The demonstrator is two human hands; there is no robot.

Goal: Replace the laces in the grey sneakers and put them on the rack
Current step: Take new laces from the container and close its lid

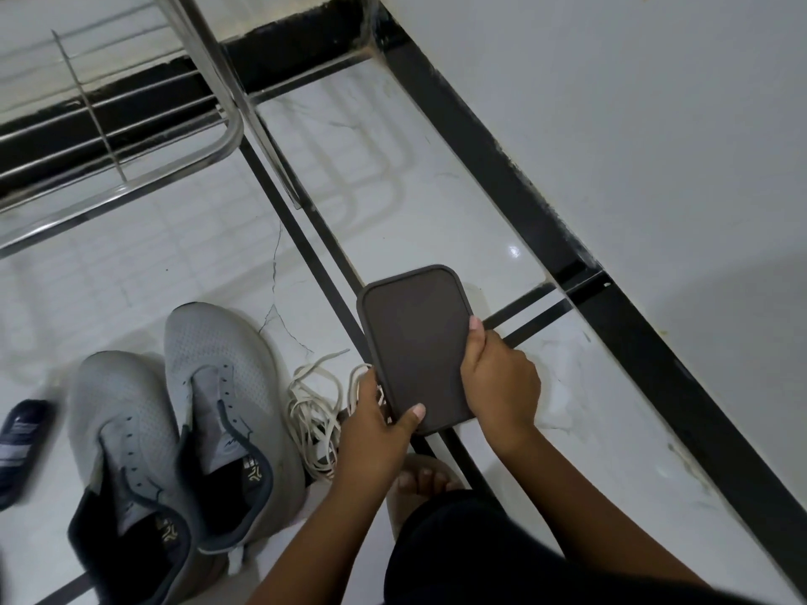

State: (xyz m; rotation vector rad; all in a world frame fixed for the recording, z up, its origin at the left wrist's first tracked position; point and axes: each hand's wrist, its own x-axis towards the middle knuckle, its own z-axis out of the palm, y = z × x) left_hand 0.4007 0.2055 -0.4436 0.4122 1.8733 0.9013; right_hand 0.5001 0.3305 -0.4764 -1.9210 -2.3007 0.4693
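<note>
**Both hands on a phone, sneakers and laces waiting on the floor**

Nearest the camera, a dark-clothed lap fills the bottom edge, cut off by the frame, with the toes of one sandalled foot (421, 478) showing above it. Both forearms reach forward. The left hand (379, 423) grips the lower left corner of a dark-cased phone (417, 347), thumb laid across its bottom edge; the right hand (498, 379) wraps the right edge, fingers curled behind and hidden. Which face of the phone is up is hard to tell.

Just left of the left hand, partly hidden behind it, a loose tangle of cream laces (316, 412) lies on the white tile floor (436, 203); neither hand touches it. Left again stand two grey sneakers (174, 412), side by side, toes pointing away, eyelets bare. One dark slipper (22, 443) is cut off at the left edge.

Farther off, a chrome rack (131, 137) with bare rails occupies the upper left, its top out of view.
</note>
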